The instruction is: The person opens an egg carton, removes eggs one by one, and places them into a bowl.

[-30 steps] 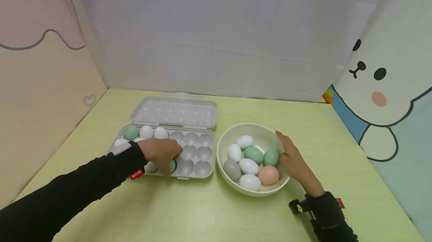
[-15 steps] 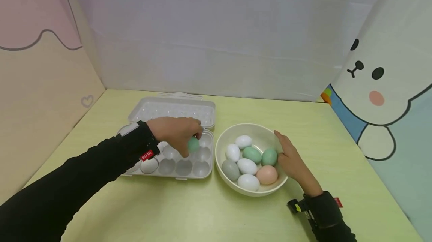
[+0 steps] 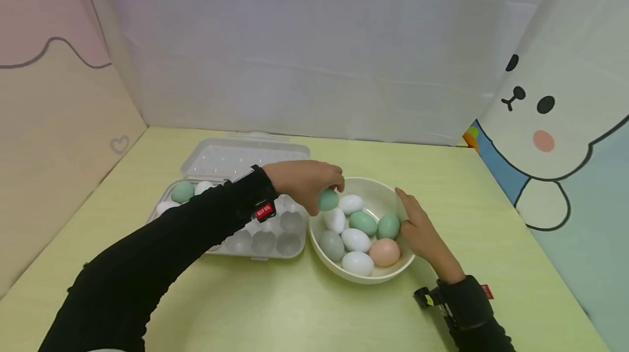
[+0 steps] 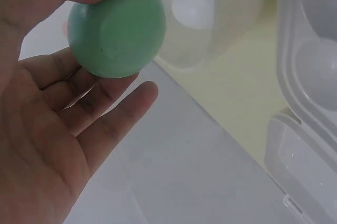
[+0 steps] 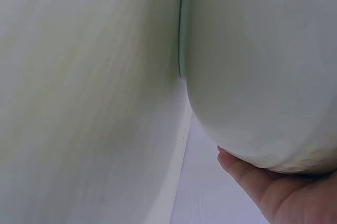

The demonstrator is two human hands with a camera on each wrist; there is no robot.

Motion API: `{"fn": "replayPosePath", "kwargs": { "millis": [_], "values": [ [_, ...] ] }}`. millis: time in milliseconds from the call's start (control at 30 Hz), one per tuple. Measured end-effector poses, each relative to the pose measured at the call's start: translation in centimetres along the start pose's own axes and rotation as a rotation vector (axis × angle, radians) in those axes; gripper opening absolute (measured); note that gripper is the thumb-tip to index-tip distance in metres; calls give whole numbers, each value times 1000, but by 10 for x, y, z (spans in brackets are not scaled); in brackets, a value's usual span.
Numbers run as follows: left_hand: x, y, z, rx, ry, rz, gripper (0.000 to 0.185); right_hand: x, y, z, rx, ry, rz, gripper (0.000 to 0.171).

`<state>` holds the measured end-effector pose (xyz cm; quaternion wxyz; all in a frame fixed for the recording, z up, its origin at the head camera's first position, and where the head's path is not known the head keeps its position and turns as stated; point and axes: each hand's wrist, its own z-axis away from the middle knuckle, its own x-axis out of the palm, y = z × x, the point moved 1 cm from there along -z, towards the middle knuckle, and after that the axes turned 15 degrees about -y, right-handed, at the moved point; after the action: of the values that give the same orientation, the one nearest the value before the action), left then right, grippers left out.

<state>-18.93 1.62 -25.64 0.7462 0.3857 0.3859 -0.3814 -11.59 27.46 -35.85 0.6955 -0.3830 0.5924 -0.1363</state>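
My left hand [image 3: 307,182] holds a green egg [image 3: 327,200] between thumb and fingers over the near-left rim of the cream bowl [image 3: 365,276]. The left wrist view shows that green egg [image 4: 118,30] pinched at the fingertips, with the bowl [image 4: 226,19] beyond it. In the bowl lie several eggs: white ones, two green, a grey one [image 3: 332,245] and a pink one [image 3: 384,252]. My right hand [image 3: 421,232] rests flat against the bowl's right side; in the right wrist view the bowl wall [image 5: 263,66] fills the frame above my fingers [image 5: 247,174]. The open egg carton [image 3: 290,222] sits left of the bowl.
The carton's lid [image 3: 231,158] lies open toward the back wall. A green egg [image 3: 182,191] and white eggs sit in the carton's left cells, partly hidden by my left arm. Printed panels wall in the yellow-green table [image 3: 304,308] on three sides.
My left hand lifted a green egg out of the carton's front row and carried it right, to above the bowl's rim. The right hand stayed against the bowl.
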Motion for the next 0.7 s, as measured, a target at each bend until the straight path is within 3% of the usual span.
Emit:
{"fn": "replayPosePath", "kwargs": {
  "millis": [300,700],
  "values": [
    [3,11,-42,45,-111,-91,41,1,5,-2,2,12,2,71],
    [8,27,-83,20,-216,-355,44,3,6,-1,-40,37,7,69]
  ]
}}
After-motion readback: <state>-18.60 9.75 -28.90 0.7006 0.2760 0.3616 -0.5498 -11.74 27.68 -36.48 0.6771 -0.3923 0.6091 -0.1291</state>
